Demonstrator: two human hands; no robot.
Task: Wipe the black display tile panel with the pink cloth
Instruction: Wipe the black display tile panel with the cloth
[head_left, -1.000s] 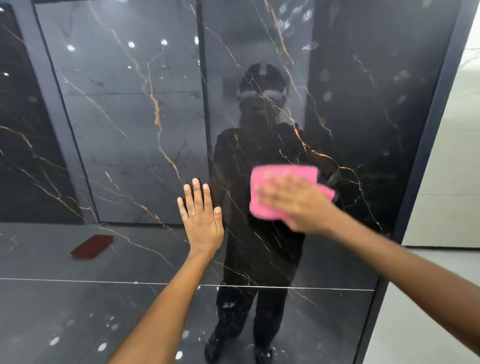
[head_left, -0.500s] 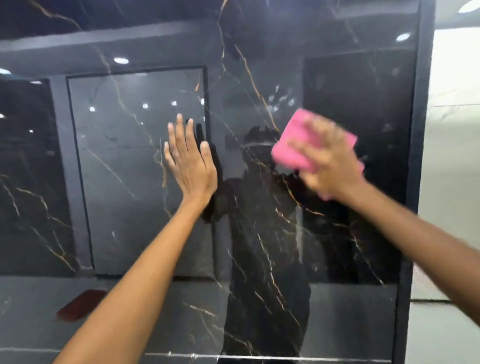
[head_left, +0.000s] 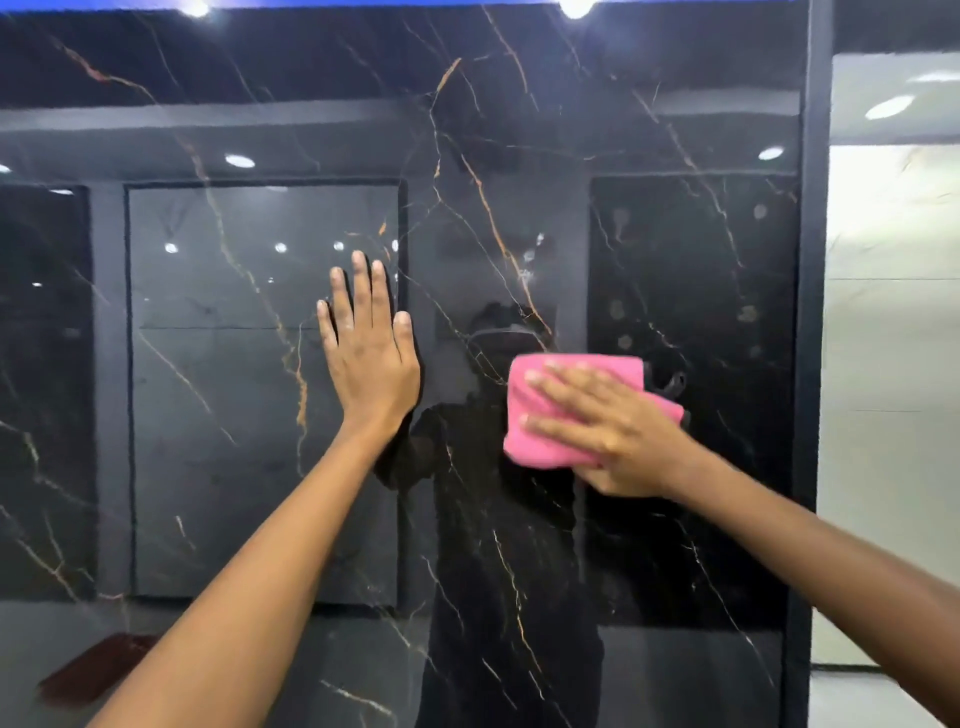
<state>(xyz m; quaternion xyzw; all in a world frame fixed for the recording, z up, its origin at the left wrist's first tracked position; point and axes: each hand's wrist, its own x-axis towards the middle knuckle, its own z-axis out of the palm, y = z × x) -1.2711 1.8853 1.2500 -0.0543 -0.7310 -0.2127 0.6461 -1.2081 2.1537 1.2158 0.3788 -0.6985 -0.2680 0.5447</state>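
A glossy black display tile panel (head_left: 519, 130) with gold and white veins stands upright and fills most of the view. My right hand (head_left: 613, 431) lies flat on a folded pink cloth (head_left: 524, 415) and presses it against the panel, right of centre. Fingers spread over the cloth point left. My left hand (head_left: 371, 353) rests flat on the panel with fingers together pointing up, to the left of the cloth and apart from it. A few dull smudge spots (head_left: 618, 309) show on the panel above and right of the cloth.
The panel's dark frame edge (head_left: 813, 312) runs down the right side, with a pale wall (head_left: 893, 364) beyond it. The gloss reflects ceiling lights, other dark panels, a person, and a reddish-brown mat (head_left: 93, 670) low on the left.
My right hand swept the pink cloth up the panel and back down again to mid height. The view tilted upward, and my left hand stayed flat on the panel.
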